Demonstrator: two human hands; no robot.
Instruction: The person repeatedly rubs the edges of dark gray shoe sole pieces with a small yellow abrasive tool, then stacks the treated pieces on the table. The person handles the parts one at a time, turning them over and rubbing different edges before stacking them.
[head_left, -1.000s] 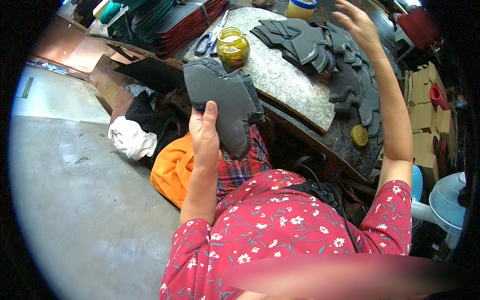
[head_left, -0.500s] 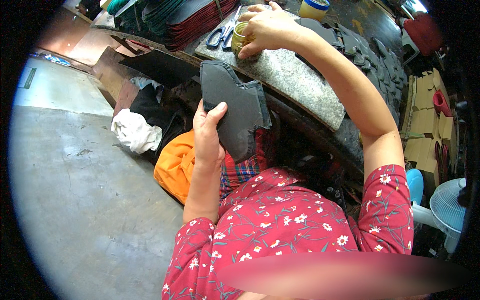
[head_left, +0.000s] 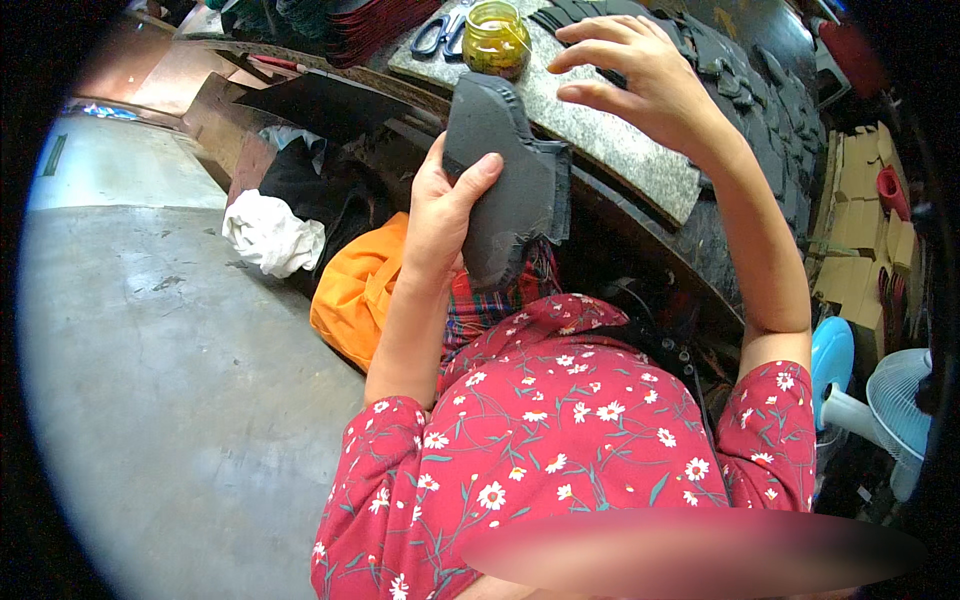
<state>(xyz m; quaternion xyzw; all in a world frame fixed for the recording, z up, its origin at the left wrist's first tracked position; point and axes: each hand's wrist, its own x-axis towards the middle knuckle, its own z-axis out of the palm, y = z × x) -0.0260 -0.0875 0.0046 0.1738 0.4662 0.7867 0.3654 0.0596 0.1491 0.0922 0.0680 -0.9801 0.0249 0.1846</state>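
My left hand (head_left: 442,215) grips a stack of dark grey cut pieces (head_left: 510,185), shaped like shoe uppers, with the thumb on top and the fingers hidden beneath. The stack is tilted above my lap, in front of the table edge. My right hand (head_left: 650,95) hangs over the speckled stone slab (head_left: 655,185), fingers apart and holding nothing I can see. Left of it, an open glass jar (head_left: 497,55) with yellowish contents stands on the slab. Scissors with blue handles (head_left: 430,38) lie beside the jar.
Overlapping dark pieces (head_left: 740,110) cover the table to the right. A red stack of sheets (head_left: 375,25) sits at the back left. An orange cloth (head_left: 355,300) and a white cloth (head_left: 270,235) are left of my lap. A fan (head_left: 895,405) and cardboard boxes (head_left: 850,240) stand right.
My right hand has left the jar and moved right and nearer, its fingers spread. My left hand has brought the dark stack slightly up and to the right.
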